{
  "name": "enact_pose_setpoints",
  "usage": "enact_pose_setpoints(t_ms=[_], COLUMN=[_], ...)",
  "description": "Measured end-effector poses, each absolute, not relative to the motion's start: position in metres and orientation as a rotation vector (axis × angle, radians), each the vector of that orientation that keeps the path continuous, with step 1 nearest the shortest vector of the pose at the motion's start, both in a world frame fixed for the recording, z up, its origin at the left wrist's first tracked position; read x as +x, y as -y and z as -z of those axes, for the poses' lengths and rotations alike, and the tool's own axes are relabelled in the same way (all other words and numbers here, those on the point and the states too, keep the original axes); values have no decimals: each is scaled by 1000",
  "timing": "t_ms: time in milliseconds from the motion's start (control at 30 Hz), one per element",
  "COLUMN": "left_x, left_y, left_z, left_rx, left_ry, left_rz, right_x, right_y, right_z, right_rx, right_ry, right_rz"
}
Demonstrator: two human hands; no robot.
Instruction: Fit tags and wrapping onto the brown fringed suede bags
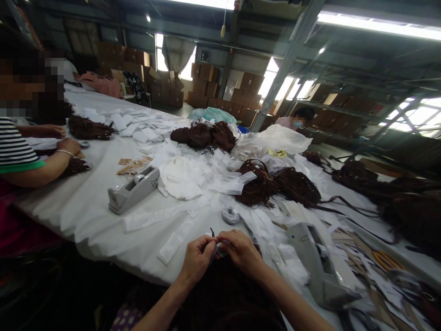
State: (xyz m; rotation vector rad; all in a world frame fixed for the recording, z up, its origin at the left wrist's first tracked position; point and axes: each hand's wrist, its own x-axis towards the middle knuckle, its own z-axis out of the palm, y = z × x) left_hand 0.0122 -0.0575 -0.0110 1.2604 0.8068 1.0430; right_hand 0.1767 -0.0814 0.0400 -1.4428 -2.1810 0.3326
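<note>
At the near table edge, my left hand [197, 258] and my right hand [242, 250] meet with fingertips pinched together. Between them a thin dark strip [212, 232] sticks up, and both hands grip it. A greyish rounded piece shows under my right fingers, too small to name. Below my hands a dark brown item [223, 294] fills my lap; its shape is lost in shadow. Just beyond my fingers lies a small grey coil [230, 215]. To the right stands a grey tape dispenser [319, 264].
Another tape dispenser [134, 189] stands left, beside white papers [181, 177]. Brown fringed bags [255, 184] lie mid-table, with more dark bags [406, 197] at right. Yellow-handled pliers [386, 259] lie among strips. A co-worker in a striped sleeve [19, 145] works at left.
</note>
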Motion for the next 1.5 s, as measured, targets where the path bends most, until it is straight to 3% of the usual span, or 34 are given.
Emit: enact_pose_setpoints(t_ms=[367,633,800,933,1033,1200,1500], left_x=[10,-4,11,20,22,22,18], left_y=[44,36,43,48,52,61,58], left_z=[4,-5,-9,-6,-3,-3,-6], left_rx=[773,900,873,841,905,1225,1414], left_ry=[-616,-408,-401,-493,-530,-617,-703], left_rz=[-835,-556,-764,-995,-1017,-1050,-1003], right_x=[182,184,192,188,174,146,136], right_y=[82,92,89,98,111,115,108], right_z=[-44,-73,-62,-46,-39,-34,-19], right_rx=[-1172,-1109,-1136,-1369,-1557,-1439,-1371], right_ry=[2281,2562,2439,1980,1521,1099,927], right_rz=[-32,59,73,-90,-445,-977,-809])
